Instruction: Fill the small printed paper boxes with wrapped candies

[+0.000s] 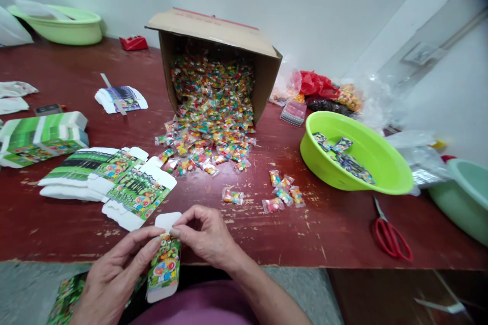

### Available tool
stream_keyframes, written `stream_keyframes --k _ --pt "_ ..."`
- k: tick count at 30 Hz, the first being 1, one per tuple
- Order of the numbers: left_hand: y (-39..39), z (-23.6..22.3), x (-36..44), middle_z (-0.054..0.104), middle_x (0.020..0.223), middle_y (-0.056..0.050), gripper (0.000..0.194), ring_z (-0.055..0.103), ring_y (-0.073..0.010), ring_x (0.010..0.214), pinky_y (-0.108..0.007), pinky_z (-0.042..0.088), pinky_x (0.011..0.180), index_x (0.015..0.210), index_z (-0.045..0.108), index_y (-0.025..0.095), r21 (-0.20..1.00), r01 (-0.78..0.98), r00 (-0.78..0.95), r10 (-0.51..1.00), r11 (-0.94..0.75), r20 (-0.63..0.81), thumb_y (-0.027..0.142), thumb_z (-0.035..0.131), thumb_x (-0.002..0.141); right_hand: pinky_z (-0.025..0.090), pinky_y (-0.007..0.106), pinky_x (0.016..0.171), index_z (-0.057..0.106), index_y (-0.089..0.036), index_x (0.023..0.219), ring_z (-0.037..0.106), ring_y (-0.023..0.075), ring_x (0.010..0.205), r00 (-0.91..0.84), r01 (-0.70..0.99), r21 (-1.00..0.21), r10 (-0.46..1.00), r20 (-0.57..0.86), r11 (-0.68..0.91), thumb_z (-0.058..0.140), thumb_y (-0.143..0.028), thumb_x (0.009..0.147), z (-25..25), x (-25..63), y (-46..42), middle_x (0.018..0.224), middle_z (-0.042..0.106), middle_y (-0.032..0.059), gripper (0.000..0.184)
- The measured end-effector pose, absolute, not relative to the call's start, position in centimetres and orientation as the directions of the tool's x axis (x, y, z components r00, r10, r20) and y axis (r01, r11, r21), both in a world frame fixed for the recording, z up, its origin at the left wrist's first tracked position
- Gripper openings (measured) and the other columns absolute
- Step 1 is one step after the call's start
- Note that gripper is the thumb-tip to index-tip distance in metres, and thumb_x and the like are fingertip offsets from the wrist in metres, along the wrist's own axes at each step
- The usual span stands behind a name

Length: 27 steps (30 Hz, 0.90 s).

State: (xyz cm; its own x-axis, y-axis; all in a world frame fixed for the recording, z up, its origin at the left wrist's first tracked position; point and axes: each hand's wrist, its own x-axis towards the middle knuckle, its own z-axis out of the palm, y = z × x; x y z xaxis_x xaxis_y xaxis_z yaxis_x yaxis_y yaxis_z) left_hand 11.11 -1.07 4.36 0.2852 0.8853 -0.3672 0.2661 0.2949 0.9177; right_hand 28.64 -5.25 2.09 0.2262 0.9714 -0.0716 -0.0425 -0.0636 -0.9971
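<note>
Both my hands are on a small printed candy box [165,264], green with colourful pictures, at the table's front edge. Its white end flap [168,221] stands up at the far end. My left hand [118,264] grips the box's left side near the top between thumb and fingers. My right hand [208,236] pinches the top right corner by the flap, thumb and forefinger together. Just beyond lie flat, unfolded candy boxes [139,190] in a fanned stack. Small clear packets of coloured candies [232,196] lie past my right hand, one alone and several in a cluster [282,195].
A tipped carton [269,78] spills many candy packets [213,111] onto the red table [244,233]. At right are a lime-green basin [392,172] with small dark packets, red-handled scissors [391,236] and a pale green tub [465,203]. Bundled boxes [46,137] and a red tape dispenser [133,43] sit left.
</note>
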Motion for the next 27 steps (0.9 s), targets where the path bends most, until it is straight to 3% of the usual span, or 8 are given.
stream_keyframes --k 3,7,11,14,17,21,25,27 --pt "-1.0 4.8 11.3 0.076 0.094 0.0 0.042 0.069 -0.0209 0.091 -0.015 0.056 0.078 0.088 0.074 0.024 0.925 0.253 0.235 0.91 0.283 -0.343 0.05 0.087 0.058 0.047 0.021 0.062 0.069 -0.02 0.104 0.06 0.0111 0.066 0.215 -0.049 -0.998 0.975 -0.045 -0.035 0.079 -0.031 0.074 2.0 28.4 -5.3 0.077 0.068 -0.0032 0.033" --pt "-1.1 4.9 11.4 0.075 0.087 0.005 0.063 0.071 -0.0196 0.079 -0.021 0.058 0.067 0.108 0.061 0.032 0.897 0.07 0.218 0.871 0.436 -0.44 0.039 0.092 0.053 0.045 0.021 0.064 0.072 -0.019 0.082 0.059 0.011 0.068 0.196 0.08 -0.988 0.97 0.143 0.129 0.072 -0.025 0.081 3.2 28.6 -5.7 0.074 0.065 -0.0016 0.006" --pt "-2.1 5.3 11.6 0.074 0.081 -0.003 0.054 0.07 -0.0231 0.066 -0.032 0.059 0.062 0.105 0.063 0.024 0.708 0.027 0.379 0.648 0.706 -0.66 0.059 0.079 0.067 0.045 0.022 0.063 0.072 -0.017 0.08 0.059 0.0114 0.068 0.227 0.186 -0.955 0.935 0.272 0.232 0.064 -0.025 0.087 4.2 28.8 -6.2 0.073 0.063 0.0006 0.013" --pt "-2.9 5.7 12.1 0.07 0.067 -0.006 0.052 0.063 -0.0202 0.052 -0.031 0.055 0.053 0.091 0.066 0.016 0.643 0.049 0.451 0.557 0.764 -0.697 0.066 0.065 0.077 0.049 0.025 0.072 0.073 -0.017 0.091 0.062 0.0139 0.077 0.086 0.257 -0.925 0.946 0.311 0.281 0.063 -0.029 0.091 4.4 28.9 -6.5 0.082 0.066 0.0035 0.015" --pt "-3.0 5.6 12.5 0.067 0.064 -0.003 0.054 0.06 -0.0182 0.047 -0.029 0.051 0.048 0.105 0.065 0.017 0.692 0.041 0.454 0.604 0.721 -0.656 0.065 0.059 0.082 0.05 0.026 0.074 0.071 -0.019 0.086 0.065 0.0147 0.079 0.065 0.235 -0.95 0.972 0.225 0.204 0.066 -0.036 0.09 4.3 28.9 -6.4 0.085 0.068 0.0037 0.018" --pt "-2.5 5.2 12.3 0.067 0.069 -0.002 0.06 0.058 -0.0159 0.047 -0.026 0.048 0.048 0.123 0.06 0.019 0.812 0.11 0.463 0.694 0.572 -0.552 0.066 0.052 0.086 0.05 0.024 0.06 0.069 -0.019 0.084 0.065 0.0122 0.063 0.088 0.091 -0.996 0.996 0.018 0.01 0.071 -0.04 0.085 3.8 28.6 -5.8 0.08 0.069 0.002 0.021" --pt "-2.3 5.4 12.2 0.067 0.066 -0.004 0.062 0.057 -0.0149 0.044 -0.024 0.045 0.044 0.117 0.065 0.016 0.825 0.176 0.48 0.685 0.538 -0.549 0.068 0.053 0.085 0.047 0.022 0.047 0.067 -0.017 0.088 0.062 0.0117 0.047 -0.042 -0.235 -0.958 0.986 -0.162 -0.167 0.074 -0.048 0.079 3.5 28.3 -5.3 0.064 0.066 -0.0011 0.033" --pt "-2.3 5.7 12.1 0.068 0.064 -0.006 0.061 0.057 -0.0148 0.041 -0.024 0.044 0.042 0.11 0.068 0.014 0.808 0.146 0.471 0.678 0.571 -0.564 0.068 0.054 0.084 0.047 0.022 0.046 0.065 -0.016 0.087 0.062 0.0115 0.045 -0.069 -0.307 -0.928 0.978 -0.199 -0.21 0.074 -0.049 0.078 3.5 28.1 -5.2 0.062 0.066 -0.0012 0.035"
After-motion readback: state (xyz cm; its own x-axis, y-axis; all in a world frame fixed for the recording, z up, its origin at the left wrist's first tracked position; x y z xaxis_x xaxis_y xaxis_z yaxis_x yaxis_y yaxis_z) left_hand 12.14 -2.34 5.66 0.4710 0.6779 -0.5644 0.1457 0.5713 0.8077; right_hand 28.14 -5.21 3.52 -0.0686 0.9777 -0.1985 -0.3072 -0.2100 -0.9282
